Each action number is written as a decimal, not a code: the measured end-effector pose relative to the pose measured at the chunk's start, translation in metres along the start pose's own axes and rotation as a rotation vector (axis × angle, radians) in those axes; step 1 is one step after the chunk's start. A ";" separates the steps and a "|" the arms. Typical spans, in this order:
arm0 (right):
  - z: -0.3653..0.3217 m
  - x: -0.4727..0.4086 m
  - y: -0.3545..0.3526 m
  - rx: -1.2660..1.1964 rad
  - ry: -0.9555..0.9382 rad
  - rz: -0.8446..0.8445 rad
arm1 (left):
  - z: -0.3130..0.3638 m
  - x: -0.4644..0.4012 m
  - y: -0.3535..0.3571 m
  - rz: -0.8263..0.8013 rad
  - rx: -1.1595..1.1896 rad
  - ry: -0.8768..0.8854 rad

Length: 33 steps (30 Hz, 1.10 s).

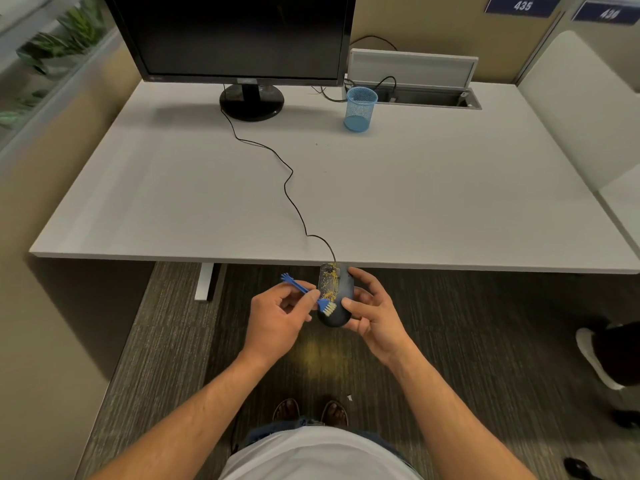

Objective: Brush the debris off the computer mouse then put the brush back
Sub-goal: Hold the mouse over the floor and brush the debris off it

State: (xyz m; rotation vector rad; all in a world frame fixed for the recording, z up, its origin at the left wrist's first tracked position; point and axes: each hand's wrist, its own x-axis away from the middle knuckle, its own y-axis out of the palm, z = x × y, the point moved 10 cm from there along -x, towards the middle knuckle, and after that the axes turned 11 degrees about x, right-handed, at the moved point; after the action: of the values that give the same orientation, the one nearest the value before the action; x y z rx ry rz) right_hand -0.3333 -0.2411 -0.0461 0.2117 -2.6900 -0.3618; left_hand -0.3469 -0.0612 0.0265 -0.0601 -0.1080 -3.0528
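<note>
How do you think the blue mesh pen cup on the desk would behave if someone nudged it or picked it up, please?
The blue mesh cup looks empty and see-through, so it is probably light. It stands upright and taller than wide on the smooth white desk, so a nudge near the rim may tip it; a low push would likely slide it.

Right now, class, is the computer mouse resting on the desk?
No: the right hand holds the computer mouse in the air, off the desk edge, above the carpet.
</note>
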 end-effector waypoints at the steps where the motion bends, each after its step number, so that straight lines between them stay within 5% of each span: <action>1: 0.000 0.000 0.000 -0.003 0.001 0.000 | -0.001 -0.002 -0.005 0.023 0.001 -0.012; 8: 0.002 0.001 -0.003 0.010 0.008 0.002 | -0.013 -0.006 -0.033 0.173 0.019 -0.080; 17: 0.002 0.000 0.002 0.033 0.009 -0.004 | -0.005 -0.003 0.014 -0.033 0.037 -0.016; 33: 0.007 0.006 -0.001 0.031 0.032 0.010 | -0.025 -0.013 -0.035 0.142 -0.019 -0.108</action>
State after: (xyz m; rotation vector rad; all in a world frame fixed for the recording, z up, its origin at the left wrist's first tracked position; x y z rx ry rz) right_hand -0.3417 -0.2413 -0.0503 0.2119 -2.6661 -0.3110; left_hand -0.3375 -0.0271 -0.0015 -0.2236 -0.0787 -2.9086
